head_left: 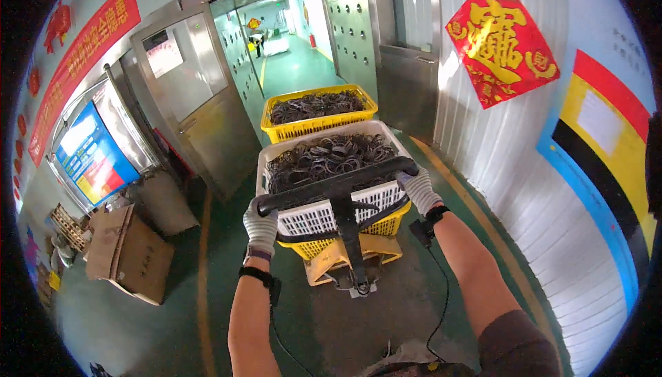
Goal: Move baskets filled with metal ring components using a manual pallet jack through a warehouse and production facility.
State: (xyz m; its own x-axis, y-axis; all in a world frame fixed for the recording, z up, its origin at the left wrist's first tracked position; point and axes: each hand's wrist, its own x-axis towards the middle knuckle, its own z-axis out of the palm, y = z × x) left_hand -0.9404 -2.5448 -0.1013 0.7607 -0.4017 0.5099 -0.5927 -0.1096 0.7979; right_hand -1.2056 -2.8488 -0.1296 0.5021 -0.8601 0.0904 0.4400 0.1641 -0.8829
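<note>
While hands grip, red diamond sign (501, 39) hangs right.

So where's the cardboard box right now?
In the head view the cardboard box sits on the green floor at lower left, left of the person's left hand and the handle it grips, below the blue board.

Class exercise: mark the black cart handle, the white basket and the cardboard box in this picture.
black cart handle (338, 185), head view, middle of the crossbar.
white basket (324, 216), head view, near mesh wall.
cardboard box (141, 258), head view, its broad side.
</note>
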